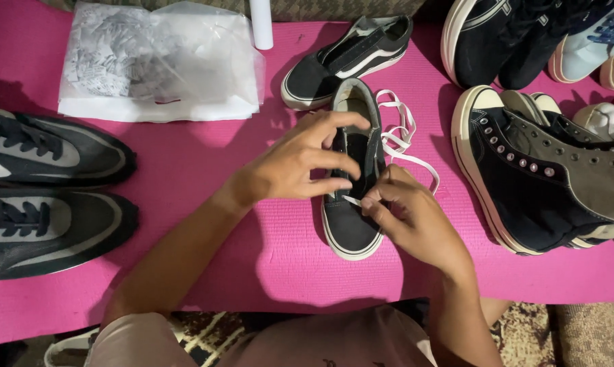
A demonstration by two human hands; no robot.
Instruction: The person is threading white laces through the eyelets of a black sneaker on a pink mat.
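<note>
On pink mat (253, 224), left hand (293, 166) gripping black sneaker (351, 204), right hand (412, 217) pinching white lace (402, 146) tip

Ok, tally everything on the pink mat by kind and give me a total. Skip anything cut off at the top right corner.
Black low-top sneakers: 2
Dark running shoes: 2
Black high-top sneakers: 2
White shoelace: 1
Clear plastic bag: 1
White tube: 1
Total: 9

Perhaps a shoe-care workspace: many sneakers (538, 170) on a pink mat (205, 170)
</note>
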